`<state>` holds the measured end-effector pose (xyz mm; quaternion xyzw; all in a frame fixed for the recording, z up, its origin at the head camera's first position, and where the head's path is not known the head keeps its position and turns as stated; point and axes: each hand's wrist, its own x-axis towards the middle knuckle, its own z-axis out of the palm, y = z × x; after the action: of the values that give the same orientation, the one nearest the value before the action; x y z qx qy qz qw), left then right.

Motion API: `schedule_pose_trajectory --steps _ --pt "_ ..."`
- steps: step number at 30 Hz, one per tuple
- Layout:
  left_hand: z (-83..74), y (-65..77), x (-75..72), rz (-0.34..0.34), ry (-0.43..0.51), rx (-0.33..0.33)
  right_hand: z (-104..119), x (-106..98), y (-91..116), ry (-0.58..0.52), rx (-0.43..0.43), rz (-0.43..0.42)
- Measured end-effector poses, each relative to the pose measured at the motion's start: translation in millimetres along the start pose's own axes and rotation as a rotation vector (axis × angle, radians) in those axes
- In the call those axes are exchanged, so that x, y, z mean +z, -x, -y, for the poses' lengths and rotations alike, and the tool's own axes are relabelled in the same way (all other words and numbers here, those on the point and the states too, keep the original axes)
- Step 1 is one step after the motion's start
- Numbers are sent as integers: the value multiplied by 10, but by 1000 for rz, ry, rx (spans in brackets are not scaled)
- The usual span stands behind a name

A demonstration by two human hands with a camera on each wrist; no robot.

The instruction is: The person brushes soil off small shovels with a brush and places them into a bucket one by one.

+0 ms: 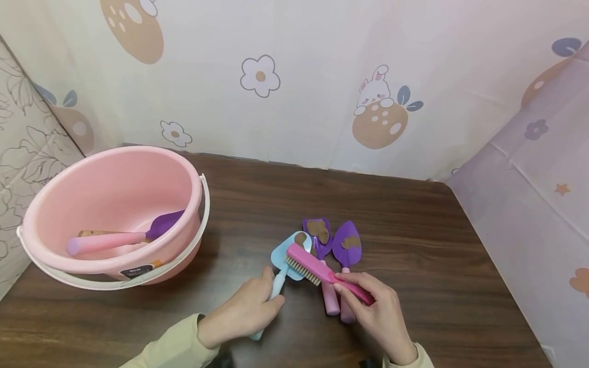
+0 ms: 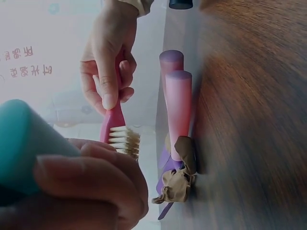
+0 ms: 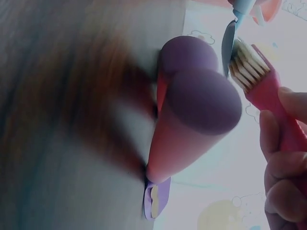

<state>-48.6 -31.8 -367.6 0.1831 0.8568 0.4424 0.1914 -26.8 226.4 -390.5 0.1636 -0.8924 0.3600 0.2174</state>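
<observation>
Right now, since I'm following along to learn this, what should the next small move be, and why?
Probably a short stroke of the pink brush over the brown patch on the light blue shovel: the left grip holds the shovel, the right grip holds the brush, and its bristles are close by.

In the head view's lower centre, a light-blue shovel (image 1: 278, 281) slants, a brown patch on its blade (image 1: 279, 255). A pink brush (image 1: 309, 260) angles across, pale bristles (image 1: 302, 271) against it.
</observation>
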Motion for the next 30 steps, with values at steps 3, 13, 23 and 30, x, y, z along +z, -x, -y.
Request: schedule_pose_trajectory --steps 3,13,23,30 --pt "2 10 -6 3 -5 9 -12 -10 -13 14 -4 -20" --pt "-19 24 -35 18 -7 -21 -40 -21 -67 28 -16 -45" --pt "-7 35 -40 3 -18 1 -102 -31 -113 60 -51 -88" --pt "6 52 -51 11 -2 -1 -95 -38 -120 70 -25 -125"
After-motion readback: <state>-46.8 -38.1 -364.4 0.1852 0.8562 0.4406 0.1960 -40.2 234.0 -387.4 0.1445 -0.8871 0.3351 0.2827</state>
